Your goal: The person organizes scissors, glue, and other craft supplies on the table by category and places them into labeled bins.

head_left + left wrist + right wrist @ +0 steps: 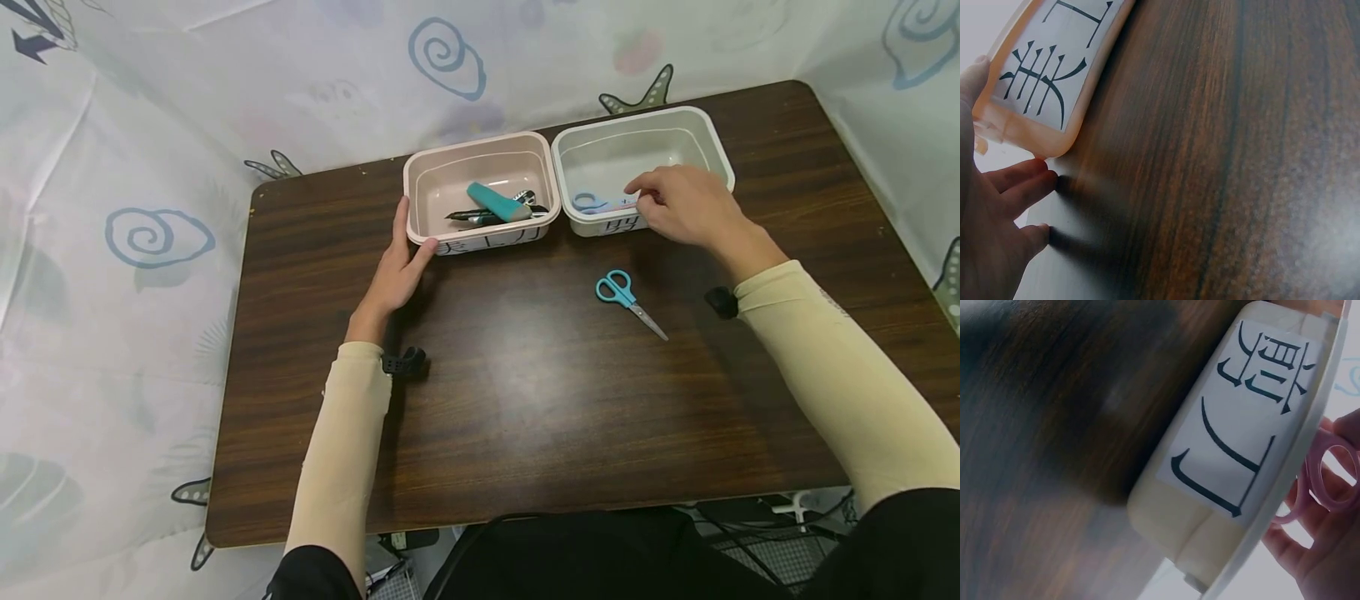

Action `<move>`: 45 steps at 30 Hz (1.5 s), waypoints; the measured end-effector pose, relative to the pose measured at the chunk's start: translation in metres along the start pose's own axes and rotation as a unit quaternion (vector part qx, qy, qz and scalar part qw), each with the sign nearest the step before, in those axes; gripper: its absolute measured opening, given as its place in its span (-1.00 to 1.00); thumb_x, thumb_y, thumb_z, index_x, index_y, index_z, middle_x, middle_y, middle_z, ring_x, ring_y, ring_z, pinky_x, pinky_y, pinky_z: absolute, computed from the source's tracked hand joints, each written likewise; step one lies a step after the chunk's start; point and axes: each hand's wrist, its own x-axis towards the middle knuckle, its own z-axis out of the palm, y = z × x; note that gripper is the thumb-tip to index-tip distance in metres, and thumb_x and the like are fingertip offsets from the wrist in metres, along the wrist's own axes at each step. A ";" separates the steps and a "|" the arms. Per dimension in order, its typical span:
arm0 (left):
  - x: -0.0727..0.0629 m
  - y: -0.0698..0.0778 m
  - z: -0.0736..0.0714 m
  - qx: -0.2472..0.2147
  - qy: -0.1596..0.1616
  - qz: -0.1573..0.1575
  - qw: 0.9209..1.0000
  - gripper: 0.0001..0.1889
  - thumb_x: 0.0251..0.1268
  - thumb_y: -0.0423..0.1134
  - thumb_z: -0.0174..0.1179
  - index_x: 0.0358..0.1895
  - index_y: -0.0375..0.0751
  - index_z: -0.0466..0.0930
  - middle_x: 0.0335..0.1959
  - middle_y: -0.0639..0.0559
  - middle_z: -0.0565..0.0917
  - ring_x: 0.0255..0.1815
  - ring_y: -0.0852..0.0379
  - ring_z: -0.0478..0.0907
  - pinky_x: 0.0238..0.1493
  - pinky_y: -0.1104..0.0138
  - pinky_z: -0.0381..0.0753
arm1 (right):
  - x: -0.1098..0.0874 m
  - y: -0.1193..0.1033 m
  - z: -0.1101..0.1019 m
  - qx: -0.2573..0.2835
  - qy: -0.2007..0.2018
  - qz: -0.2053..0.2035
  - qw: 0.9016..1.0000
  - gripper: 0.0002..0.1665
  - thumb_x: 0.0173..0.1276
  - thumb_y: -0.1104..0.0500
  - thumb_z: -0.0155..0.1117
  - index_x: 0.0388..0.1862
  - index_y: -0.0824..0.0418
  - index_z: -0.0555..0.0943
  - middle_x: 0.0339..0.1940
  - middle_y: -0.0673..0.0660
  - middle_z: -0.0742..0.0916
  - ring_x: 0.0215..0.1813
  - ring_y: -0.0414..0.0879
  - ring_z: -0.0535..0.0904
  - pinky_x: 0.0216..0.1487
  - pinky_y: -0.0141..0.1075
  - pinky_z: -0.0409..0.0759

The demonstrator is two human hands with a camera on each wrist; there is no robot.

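Observation:
My right hand point(686, 204) is over the white box point(637, 121), holding a pair of pink-handled scissors point(1314, 469) whose finger loops show at the rim in the right wrist view. Light-blue scissors point(588, 201) lie inside that box. At the left end of the pink box point(480, 150), my left hand point(392, 277) rests with its thumb on the front corner and straight fingers along the side. In the pink box lie a teal utility knife point(498, 202) and several black-handled pieces. Turquoise-handled scissors point(617, 288) lie on the table in front of the white box.
The boxes stand side by side at the back of the dark wooden table point(487, 417). Each has a printed front label, such as the one point(1235, 419) on the white box. A patterned curtain point(337, 83) hangs behind. Cables point(738, 533) show below the table's front edge.

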 end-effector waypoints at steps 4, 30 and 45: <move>0.000 0.000 0.000 -0.002 -0.001 0.001 1.000 -0.17 0.45 0.24 -0.03 0.56 0.42 -0.40 0.57 0.03 0.02 0.48 -0.04 0.11 0.41 -0.05 0.07 | 0.004 0.004 0.003 0.026 -0.033 0.004 0.999 -0.47 0.49 0.18 -0.25 0.23 0.27 0.58 0.09 0.30 0.66 -0.10 0.15 0.47 -0.09 0.00 0.37; 0.003 -0.001 0.001 -0.002 -0.002 0.003 1.000 -0.17 0.44 0.23 -0.01 0.55 0.46 -0.40 0.56 0.03 0.05 0.47 -0.02 0.13 0.41 -0.04 0.06 | -0.024 0.012 0.012 0.040 0.211 -0.065 0.974 -0.71 0.43 0.14 0.23 -0.03 0.29 0.72 -0.10 0.26 0.70 0.03 0.24 0.51 0.11 0.13 0.31; 0.002 -0.006 0.002 0.004 0.000 0.000 1.000 -0.14 0.40 0.31 -0.04 0.56 0.42 -0.40 0.57 0.03 0.05 0.47 -0.03 0.14 0.40 -0.04 0.08 | -0.061 0.001 0.036 0.005 0.203 -0.113 0.973 -0.80 0.34 0.17 0.31 -0.15 0.24 0.73 -0.33 0.14 0.68 -0.35 0.08 0.56 -0.29 -0.03 0.42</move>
